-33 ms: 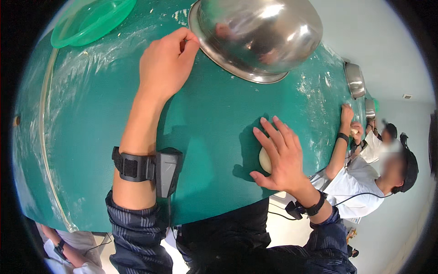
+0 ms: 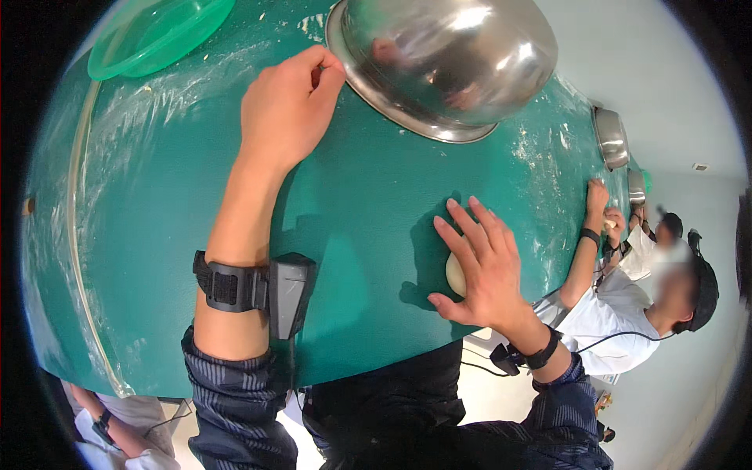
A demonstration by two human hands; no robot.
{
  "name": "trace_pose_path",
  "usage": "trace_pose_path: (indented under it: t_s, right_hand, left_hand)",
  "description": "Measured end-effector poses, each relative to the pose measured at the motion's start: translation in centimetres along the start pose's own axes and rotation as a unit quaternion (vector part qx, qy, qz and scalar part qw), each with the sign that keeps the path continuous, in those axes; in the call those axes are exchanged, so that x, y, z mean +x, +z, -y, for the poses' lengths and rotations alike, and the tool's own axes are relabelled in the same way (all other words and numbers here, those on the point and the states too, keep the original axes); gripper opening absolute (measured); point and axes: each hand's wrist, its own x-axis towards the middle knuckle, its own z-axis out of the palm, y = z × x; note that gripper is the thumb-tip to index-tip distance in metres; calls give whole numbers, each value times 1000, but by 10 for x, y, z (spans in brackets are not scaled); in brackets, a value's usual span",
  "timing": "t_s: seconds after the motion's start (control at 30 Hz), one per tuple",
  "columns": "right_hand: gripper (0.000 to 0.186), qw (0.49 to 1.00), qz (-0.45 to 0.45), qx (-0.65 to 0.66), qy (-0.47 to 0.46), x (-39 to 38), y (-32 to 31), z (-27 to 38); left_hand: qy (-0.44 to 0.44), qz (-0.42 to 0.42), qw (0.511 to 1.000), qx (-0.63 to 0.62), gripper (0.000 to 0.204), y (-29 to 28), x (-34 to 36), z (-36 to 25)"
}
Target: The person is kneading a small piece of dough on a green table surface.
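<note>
Dough point(image 2: 455, 272), 1 pale ball, lies on the green table point(image 2: 157, 235) under the right hand point(image 2: 486, 270), fingers spread wide. Left hand point(image 2: 286, 110), fingers curled loosely, touches 1 steel bowl point(image 2: 446, 63). Nothing differs from the earlier frame. 1 green bowl point(image 2: 153, 35) sits far left.

Right hand point(image 2: 486, 270) flat on dough ball point(image 2: 455, 274); left hand point(image 2: 286, 110) touching steel bowl point(image 2: 446, 63)

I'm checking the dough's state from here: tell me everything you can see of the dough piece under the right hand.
The dough piece is a small, pale cream, smooth-looking lump lying on the green table near its front edge. Only its left side shows; the rest is hidden under the right hand, which lies flat over it with fingers spread. Its full shape cannot be told. Nothing else touches it.
</note>
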Motion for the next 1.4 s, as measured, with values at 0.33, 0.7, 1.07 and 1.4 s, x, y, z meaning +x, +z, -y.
trace_pose_path:
  t_s: [0.33,0.7,1.07,1.4]
  right_hand:
    - [105,998,46,-21,-49,48,-5,12]
    - [96,994,40,9,-104,102,1,14]
    - [74,987,-42,68,-140,143,14,13]
    - [29,961,-116,185,-170,123,11,-13]
  left_hand:
    - [5,-6,1000,27,24,-1,-2,0]
    - [31,-14,999,41,22,2,-2,3]
    - [35,-30,998,46,20,3,-5,7]
    - [35,-24,998,42,19,0,-6,8]
